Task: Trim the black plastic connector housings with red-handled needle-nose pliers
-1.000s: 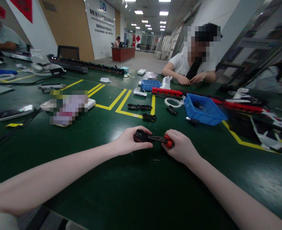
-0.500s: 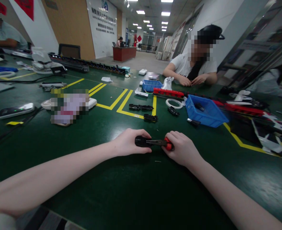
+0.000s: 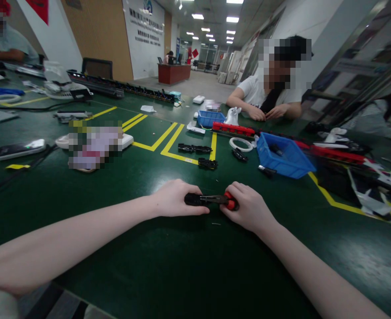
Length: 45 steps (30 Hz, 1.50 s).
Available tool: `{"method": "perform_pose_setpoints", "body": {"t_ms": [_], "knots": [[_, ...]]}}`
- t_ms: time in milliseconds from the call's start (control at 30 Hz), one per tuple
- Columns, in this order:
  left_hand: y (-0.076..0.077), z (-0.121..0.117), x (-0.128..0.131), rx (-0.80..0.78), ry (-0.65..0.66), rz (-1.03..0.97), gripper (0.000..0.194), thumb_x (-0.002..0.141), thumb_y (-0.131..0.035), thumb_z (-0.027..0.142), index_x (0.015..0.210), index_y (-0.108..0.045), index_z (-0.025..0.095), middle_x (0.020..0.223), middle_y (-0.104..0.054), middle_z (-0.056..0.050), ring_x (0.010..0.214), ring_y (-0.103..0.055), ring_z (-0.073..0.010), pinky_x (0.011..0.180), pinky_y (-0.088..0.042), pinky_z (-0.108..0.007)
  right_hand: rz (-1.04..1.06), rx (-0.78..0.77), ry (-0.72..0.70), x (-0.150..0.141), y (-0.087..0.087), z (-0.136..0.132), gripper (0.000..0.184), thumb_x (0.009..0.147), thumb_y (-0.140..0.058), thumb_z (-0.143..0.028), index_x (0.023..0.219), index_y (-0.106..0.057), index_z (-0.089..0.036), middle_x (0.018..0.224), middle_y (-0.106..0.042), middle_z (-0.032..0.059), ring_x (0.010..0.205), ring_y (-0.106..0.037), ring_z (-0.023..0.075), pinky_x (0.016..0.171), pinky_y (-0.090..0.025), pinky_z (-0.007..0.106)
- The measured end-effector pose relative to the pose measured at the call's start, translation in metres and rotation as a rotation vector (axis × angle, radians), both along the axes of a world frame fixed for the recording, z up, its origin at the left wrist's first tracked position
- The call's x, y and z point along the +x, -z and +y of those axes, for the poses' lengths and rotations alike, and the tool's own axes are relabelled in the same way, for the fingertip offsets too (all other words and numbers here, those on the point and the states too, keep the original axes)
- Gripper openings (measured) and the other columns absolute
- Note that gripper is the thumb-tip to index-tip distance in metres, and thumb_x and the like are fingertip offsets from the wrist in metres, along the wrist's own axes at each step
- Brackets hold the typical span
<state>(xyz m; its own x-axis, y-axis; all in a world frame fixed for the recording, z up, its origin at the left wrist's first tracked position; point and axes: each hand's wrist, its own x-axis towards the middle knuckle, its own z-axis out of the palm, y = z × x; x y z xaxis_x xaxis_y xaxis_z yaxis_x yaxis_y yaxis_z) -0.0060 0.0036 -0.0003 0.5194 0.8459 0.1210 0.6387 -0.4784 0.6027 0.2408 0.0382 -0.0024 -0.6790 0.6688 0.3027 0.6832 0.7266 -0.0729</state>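
A small black plastic part [image 3: 192,199] is gripped between the thumb and fingers of my left hand [image 3: 173,198], low over the green table. My right hand [image 3: 246,206] is wrapped round the red handles of a pair of pliers [image 3: 218,199]. Their narrow jaws point left and reach the right end of the black part; whether they clamp anything there is too small to tell. A thin pale sliver [image 3: 216,223] lies on the table just below the jaws.
Several black parts [image 3: 207,163] lie beyond my hands. A blue bin [image 3: 283,159] stands to the right with a white ring [image 3: 241,144] beside it. Phones [image 3: 19,149] and a white box [image 3: 126,141] lie at left. Across the table sits a person [image 3: 271,97].
The black part and the pliers have shifted very slightly left. The pliers' jaws now sit a little further over the part. Both hands keep their hold.
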Motion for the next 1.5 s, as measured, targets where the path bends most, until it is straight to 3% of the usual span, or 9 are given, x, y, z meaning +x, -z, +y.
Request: {"method": "perform_pose_setpoints", "body": {"t_ms": [100,467,700,933,1233,1500], "knots": [[-0.001,0.000,-0.001,-0.040,0.022,-0.045,0.041,0.084,-0.064,0.057,0.091,-0.071,0.018,0.071,-0.066,0.000,0.059,-0.055,-0.0120,0.055,-0.034,-0.023,0.019,0.009,-0.009,0.001,0.000,-0.002,0.014,0.079,-0.059,-0.032,0.082,-0.055,-0.019,0.094,-0.060,0.0095,0.073,-0.055,0.0181,0.065,-0.044,0.032],[0.000,0.000,-0.001,-0.093,0.079,-0.206,0.036,0.083,-0.068,0.051,0.093,-0.070,0.016,0.069,-0.062,0.002,0.060,-0.052,-0.0104,0.054,-0.033,-0.021,0.040,0.009,-0.022,-0.002,-0.005,-0.005,0.013,0.079,-0.057,-0.031,0.082,-0.055,-0.018,0.081,-0.061,0.0073,0.070,-0.055,0.0184,0.063,-0.042,0.031],[0.000,0.002,-0.002,-0.076,0.066,-0.223,0.037,0.083,-0.069,0.050,0.101,-0.069,0.017,0.080,-0.066,0.000,0.066,-0.056,-0.0122,0.058,-0.037,-0.022,0.056,-0.034,-0.011,-0.003,-0.008,-0.003,0.011,0.079,-0.056,-0.031,0.078,-0.054,-0.020,0.078,-0.060,0.0051,0.067,-0.053,0.0163,0.061,-0.040,0.029],[-0.001,0.001,-0.003,-0.105,0.074,-0.218,0.033,0.087,-0.064,0.049,0.089,-0.070,0.016,0.066,-0.059,0.003,0.058,-0.049,-0.0102,0.054,-0.032,-0.022,0.068,-0.076,0.003,-0.006,-0.013,-0.003,0.011,0.078,-0.058,-0.030,0.073,-0.054,-0.021,0.076,-0.061,0.0046,0.076,-0.053,0.0193,0.062,-0.041,0.030],[0.000,0.004,-0.004,-0.134,0.097,-0.229,0.035,0.086,-0.064,0.049,0.087,-0.070,0.015,0.065,-0.058,0.002,0.057,-0.048,-0.0102,0.053,-0.031,-0.022,0.062,-0.103,-0.001,-0.006,-0.014,-0.003,0.011,0.077,-0.059,-0.029,0.072,-0.054,-0.021,0.076,-0.060,0.0048,0.077,-0.051,0.0201,0.062,-0.041,0.031],[0.002,0.005,-0.003,-0.095,0.109,-0.206,0.038,0.082,-0.069,0.049,0.099,-0.069,0.015,0.077,-0.064,-0.001,0.065,-0.054,-0.0125,0.058,-0.035,-0.023,0.064,-0.097,-0.014,-0.005,-0.015,-0.004,0.011,0.078,-0.059,-0.029,0.073,-0.054,-0.022,0.077,-0.060,0.0048,0.077,-0.051,0.0202,0.062,-0.042,0.032]]}}
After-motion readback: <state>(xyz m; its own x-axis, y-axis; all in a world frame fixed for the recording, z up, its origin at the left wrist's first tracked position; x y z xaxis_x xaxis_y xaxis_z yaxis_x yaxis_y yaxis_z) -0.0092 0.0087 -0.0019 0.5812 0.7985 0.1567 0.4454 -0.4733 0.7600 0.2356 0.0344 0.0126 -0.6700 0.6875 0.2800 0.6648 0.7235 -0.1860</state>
